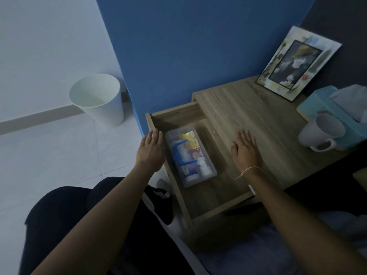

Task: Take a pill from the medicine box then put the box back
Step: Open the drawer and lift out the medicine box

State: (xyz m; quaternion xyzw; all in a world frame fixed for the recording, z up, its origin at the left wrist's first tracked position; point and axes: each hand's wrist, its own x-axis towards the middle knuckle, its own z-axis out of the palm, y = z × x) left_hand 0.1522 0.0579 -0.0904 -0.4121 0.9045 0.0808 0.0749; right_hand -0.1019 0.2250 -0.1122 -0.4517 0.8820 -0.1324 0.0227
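The left hand (151, 148) is spread, fingers straight and loosely together, at the front edge of the pulled-out drawer (179, 197) in the centre of the frame; whether it touches the wood I cannot tell, and it holds nothing. The right hand (245, 148) lies flat and spread, palm down, on the edge of the wooden table (264, 116) just right of the drawer opening, empty too. A thin pale string (249, 171) circles the right wrist.

The medicine box (190, 155), clear plastic with a blue handle on its lid, lies flat on the drawer floor between the two hands, lid closed, packets and small bottles showing through it.

On the table at the right of the frame stand a white mug (319, 132), a teal tissue box (335, 108) just behind it, and a picture frame (297, 62) leaning against the dark wall at upper right. A blue wall (188, 46) fills the upper centre. At upper left a white bin (99, 100) stands on the pale tiled floor (49, 155). The light is dim.
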